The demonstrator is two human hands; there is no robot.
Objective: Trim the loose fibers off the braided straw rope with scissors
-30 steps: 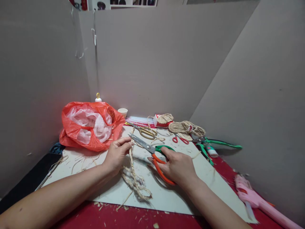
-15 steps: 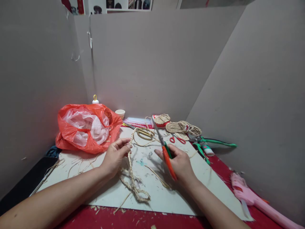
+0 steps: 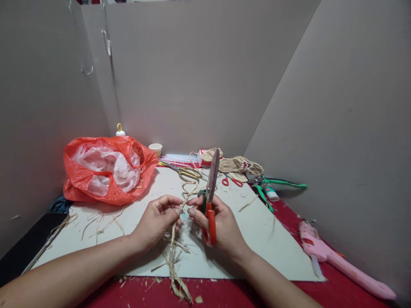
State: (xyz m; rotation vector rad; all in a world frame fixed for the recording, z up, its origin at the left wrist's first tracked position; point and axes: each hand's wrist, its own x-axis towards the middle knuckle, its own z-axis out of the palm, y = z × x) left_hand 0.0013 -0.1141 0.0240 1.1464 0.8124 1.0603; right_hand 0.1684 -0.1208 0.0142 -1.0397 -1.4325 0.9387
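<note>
A braided straw cord (image 3: 173, 244) is pinched between the thumb and fingers of my left hand (image 3: 162, 218). One end of it curls over the white board, and the other hangs past the front edge in a loop. My right hand (image 3: 221, 222) is closed around scissors (image 3: 210, 205) with orange and green handles. Their dark blades point up and away, looking closed together. The right fingertips come close to the cord beside my left fingers; whether they touch it I cannot tell.
An orange plastic bag (image 3: 109, 192) stands left, near a paper cup (image 3: 156, 149). Woven straw soles (image 3: 237, 164), gold-handled scissors (image 3: 189, 173), red-handled scissors (image 3: 233, 182) and green-handled pliers (image 3: 282, 184) lie behind. A pink glue gun (image 3: 343, 261) rests right. Straw scraps litter the white board (image 3: 257, 248).
My right hand has brought the scissors left, close to my left hand, and their blades have swung more upright. The cord's lower loop has shifted toward me. The view has tilted down slightly.
</note>
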